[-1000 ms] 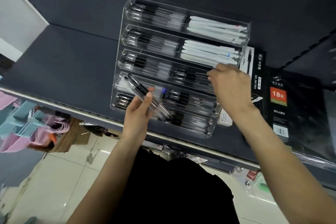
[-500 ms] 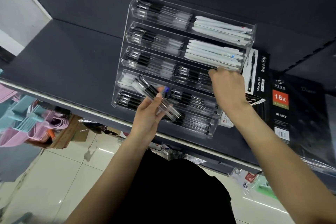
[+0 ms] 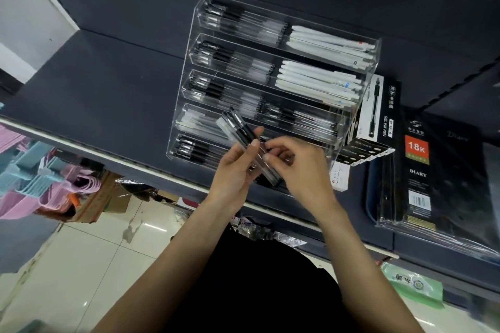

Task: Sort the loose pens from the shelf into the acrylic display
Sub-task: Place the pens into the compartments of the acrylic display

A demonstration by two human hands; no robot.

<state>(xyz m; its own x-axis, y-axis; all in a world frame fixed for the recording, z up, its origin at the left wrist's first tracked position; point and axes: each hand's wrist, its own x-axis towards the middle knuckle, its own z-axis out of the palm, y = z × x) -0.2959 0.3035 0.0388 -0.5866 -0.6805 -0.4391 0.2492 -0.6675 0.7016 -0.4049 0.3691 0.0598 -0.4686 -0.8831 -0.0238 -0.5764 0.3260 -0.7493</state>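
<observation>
Pens (image 3: 243, 140) we grip bundled in our left hand (image 3: 232, 170) slant up-left before the acrylic display (image 3: 349, 121), our right hand (image 3: 295, 167) pinching one at its lower-right end, nearest the tiers.

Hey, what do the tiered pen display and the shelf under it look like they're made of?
Tiered pen display: clear, glossy hard plastic, likely acrylic; pens show straight through its walls and the edges catch light. Shelf: dark blue-grey with a flat matte finish and no glare, perhaps painted metal or laminate; the view can't settle which. Its front lip looks pale.
</observation>
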